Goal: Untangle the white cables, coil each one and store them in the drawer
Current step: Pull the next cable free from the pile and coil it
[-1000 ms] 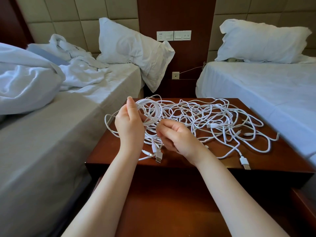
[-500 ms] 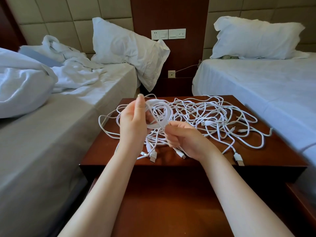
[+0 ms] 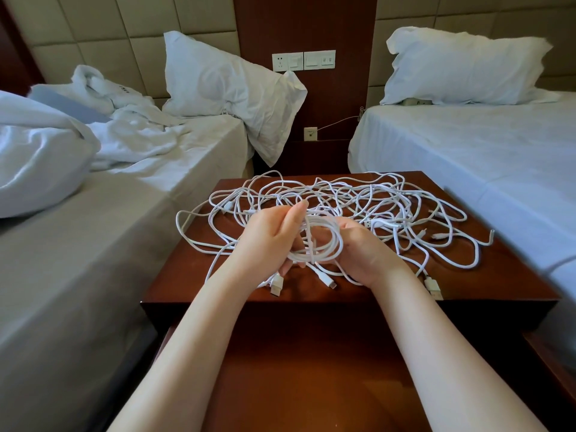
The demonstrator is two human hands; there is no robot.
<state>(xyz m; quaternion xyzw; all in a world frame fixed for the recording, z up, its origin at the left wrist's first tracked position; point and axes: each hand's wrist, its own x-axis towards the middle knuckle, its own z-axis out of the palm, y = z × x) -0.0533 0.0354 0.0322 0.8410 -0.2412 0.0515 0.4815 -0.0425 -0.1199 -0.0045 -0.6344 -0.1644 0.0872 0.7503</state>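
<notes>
- Two beds flank the spot: the left bed (image 3: 93, 244) rumpled with heaped linen, the right bed (image 3: 467, 145) made flat. They leave a narrow gap, which is likely why the work is done on the stand between them.
- One dark wooden nightstand (image 3: 187, 275) serves as the work surface, its top at a handy height for both arms.
- Below its front edge, what looks like the drawer (image 3: 296, 385) is pulled out towards the person, I'd say so each finished coil can drop straight in. I see nothing in it yet.
- Two pillows, one pillow (image 3: 224, 85) slumped off the left bed's corner, the other pillow (image 3: 461, 63) lying flat.
- The tangle of white cables (image 3: 389, 207) sprawls over most of the top; how many cables are in it I cannot count.
- Two bare hands meet just above the front of the stand. The left hand (image 3: 268, 238) has its fingers wrapped round one side of the coil, thumb up; the right hand (image 3: 364, 254) grasps the other side, keeping the loops from springing apart.
- One coil (image 3: 324, 241), several turns, seems nearly wound.
- Three plugs near the front edge: a USB plug (image 3: 276, 285) and a slim plug (image 3: 330, 283) by the hands, and a second USB plug (image 3: 434, 286) to the right.
</notes>
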